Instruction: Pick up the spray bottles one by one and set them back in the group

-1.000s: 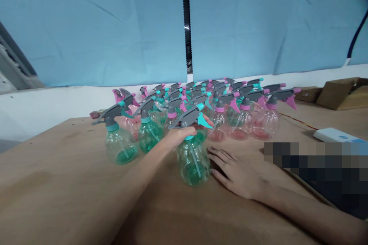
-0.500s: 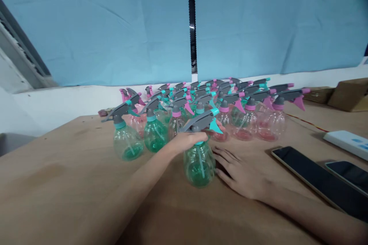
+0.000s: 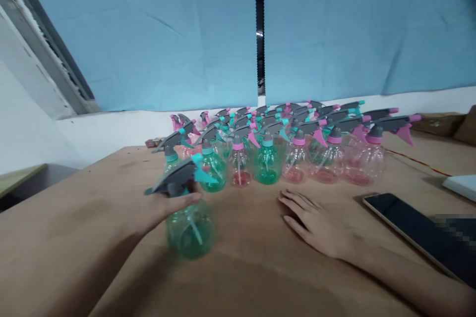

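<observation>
My left hand point(image 3: 169, 204) is wrapped round the neck of a clear green spray bottle point(image 3: 189, 230) with a grey head and teal trigger, near the table's front left. My right hand point(image 3: 316, 223) lies flat on the wooden table point(image 3: 253, 267) with its fingers spread, holding nothing. Behind both hands stands a crowd of several spray bottles point(image 3: 282, 143), some green with teal triggers, some pink with pink triggers.
A dark tablet point(image 3: 409, 230) lies flat at the right, with a white device point(image 3: 461, 185) beyond it. A thin red cable point(image 3: 420, 161) runs past the bottles. Blue sheeting point(image 3: 186, 34) hangs behind a white ledge.
My left hand has carried the green bottle leftward and toward me, away from my right hand. The right hand stays flat in place. The view has swung to the left.
</observation>
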A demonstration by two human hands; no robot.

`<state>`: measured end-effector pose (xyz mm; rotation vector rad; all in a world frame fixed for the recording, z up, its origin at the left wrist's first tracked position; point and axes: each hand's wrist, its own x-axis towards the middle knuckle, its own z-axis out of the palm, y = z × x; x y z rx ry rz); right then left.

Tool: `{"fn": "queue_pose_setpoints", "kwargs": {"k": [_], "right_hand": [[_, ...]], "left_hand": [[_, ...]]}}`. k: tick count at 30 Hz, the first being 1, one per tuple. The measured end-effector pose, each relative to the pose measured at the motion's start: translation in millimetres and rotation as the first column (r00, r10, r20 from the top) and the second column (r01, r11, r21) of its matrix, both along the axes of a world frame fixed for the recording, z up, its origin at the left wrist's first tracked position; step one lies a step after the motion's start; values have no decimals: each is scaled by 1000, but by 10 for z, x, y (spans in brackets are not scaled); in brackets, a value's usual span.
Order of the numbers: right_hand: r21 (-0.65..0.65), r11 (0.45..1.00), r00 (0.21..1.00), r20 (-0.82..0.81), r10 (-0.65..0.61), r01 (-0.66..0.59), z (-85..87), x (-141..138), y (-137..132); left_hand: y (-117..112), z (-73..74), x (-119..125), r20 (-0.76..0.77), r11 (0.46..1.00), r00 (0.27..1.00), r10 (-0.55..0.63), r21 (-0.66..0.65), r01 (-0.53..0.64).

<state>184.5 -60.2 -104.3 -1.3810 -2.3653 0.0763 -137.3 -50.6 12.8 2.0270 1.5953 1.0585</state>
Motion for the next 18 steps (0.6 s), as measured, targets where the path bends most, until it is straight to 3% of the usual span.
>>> {"fn": "queue_pose_setpoints", "kwargs": {"k": [3,5,9,13,18], "right_hand": [[4,1000,1000,0,-6,6,-4,-11,6],[12,1000,1000,-10,-6,6,-18,-14,11],[27,1000,1000,-19,-6,6,-38,-11,15],[15,1000,1000,-13,-9,9,-20,-13,8],[0,1000,1000,-3,-16,16,13,-24,-4]], "left_hand": [[-55,-40,-304,197,968,966,170,151,-201],[-56,-45,-396,250,935,946,205,237,-265],[97,-92,-547,224,958,968,112,236,-165],[357,-175,-757,166,969,969,183,136,-206],[588,-212,-882,34,964,986,166,203,-169]]}}
